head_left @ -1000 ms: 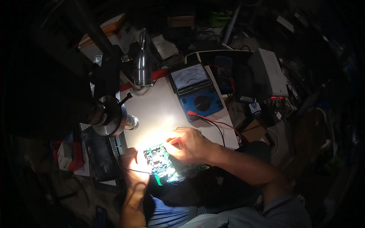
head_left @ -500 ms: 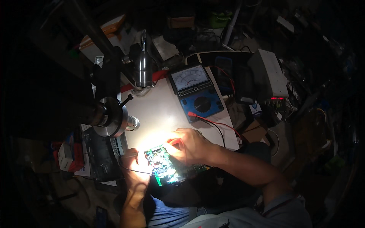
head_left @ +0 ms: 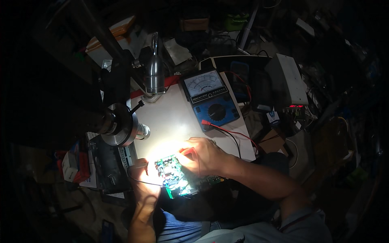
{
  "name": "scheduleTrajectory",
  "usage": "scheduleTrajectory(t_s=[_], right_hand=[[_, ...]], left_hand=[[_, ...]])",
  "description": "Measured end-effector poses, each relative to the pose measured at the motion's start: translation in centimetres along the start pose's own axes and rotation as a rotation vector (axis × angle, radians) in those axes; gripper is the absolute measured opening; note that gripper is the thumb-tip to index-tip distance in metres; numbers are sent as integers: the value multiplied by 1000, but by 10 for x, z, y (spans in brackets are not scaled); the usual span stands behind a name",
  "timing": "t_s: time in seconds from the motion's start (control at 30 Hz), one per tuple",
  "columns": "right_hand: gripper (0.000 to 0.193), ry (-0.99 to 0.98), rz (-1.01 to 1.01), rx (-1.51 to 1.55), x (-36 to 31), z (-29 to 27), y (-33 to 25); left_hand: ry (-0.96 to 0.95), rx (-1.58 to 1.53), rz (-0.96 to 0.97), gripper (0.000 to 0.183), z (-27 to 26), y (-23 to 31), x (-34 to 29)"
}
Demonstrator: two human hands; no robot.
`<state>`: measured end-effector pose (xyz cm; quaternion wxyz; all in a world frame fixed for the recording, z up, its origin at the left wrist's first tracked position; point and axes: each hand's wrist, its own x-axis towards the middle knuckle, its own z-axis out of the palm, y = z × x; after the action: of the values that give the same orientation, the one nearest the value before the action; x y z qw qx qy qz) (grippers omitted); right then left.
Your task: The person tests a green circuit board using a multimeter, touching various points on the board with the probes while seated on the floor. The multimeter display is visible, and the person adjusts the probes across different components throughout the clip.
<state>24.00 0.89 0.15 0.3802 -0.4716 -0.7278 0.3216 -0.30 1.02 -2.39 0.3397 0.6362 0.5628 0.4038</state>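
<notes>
A green circuit board (head_left: 173,176), crowded with small parts, is held tilted in bright light near my lap. At its left edge my left hand (head_left: 145,180) is closed on a black test probe; glare hides the fingertips. The probe's thin black lead (head_left: 142,182) loops across that hand toward the board. Over the board's upper right, my right hand (head_left: 202,156) pinches a red test probe (head_left: 188,151), its tip lost in the glare. Beyond them lies an analog multimeter (head_left: 210,99) with a blue lower half and a dial, a red plug (head_left: 206,122) resting on it.
A microscope head (head_left: 121,125) on an arm overhangs the left side. Behind it stands a shiny metal lamp (head_left: 154,75). The white work surface (head_left: 166,109) lies under the meter. A grey box with a red display (head_left: 287,81) stands at right, among cluttered gear.
The whole view has shifted very slightly. Both hands keep the same grip, and the board stays where it was between them.
</notes>
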Motion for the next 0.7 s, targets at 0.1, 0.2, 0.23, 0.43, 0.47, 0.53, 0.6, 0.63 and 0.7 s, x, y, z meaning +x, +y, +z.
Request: scheduleTrajectory(t_s=[0.1, 0.2, 0.23, 0.43, 0.47, 0.53, 0.6, 0.63, 0.7], right_hand=[[15, -4, 10, 2, 0, -1, -1], [14, 3, 4, 1, 0, -2, -1], [14, 8, 1, 0, 0, -2, -1], [13, 12, 0, 15, 0, 1, 1], [13, 11, -5, 17, 0, 1, 0], [13, 10, -7, 16, 1, 1, -1], [14, 16, -1, 16, 0, 0, 0], [14, 22, 4, 17, 0, 0, 0], [14, 26, 7, 16, 0, 1, -1]], left_hand=[[-20, 30, 13, 10, -1, 3, 1], [-24, 79, 49, 11, -1, 8, 2], [-38, 91, 61, 11, -2, 12, 3], [-79, 78, 69, 13, -5, 13, 3], [-62, 83, 67, 13, -5, 12, 3], [-6, 110, 72, 14, -2, 7, 1], [-10, 139, 49, 12, 0, 8, 1], [-51, 148, 19, 11, -3, 12, 1], [-76, 147, -11, 11, -7, 13, 1]])
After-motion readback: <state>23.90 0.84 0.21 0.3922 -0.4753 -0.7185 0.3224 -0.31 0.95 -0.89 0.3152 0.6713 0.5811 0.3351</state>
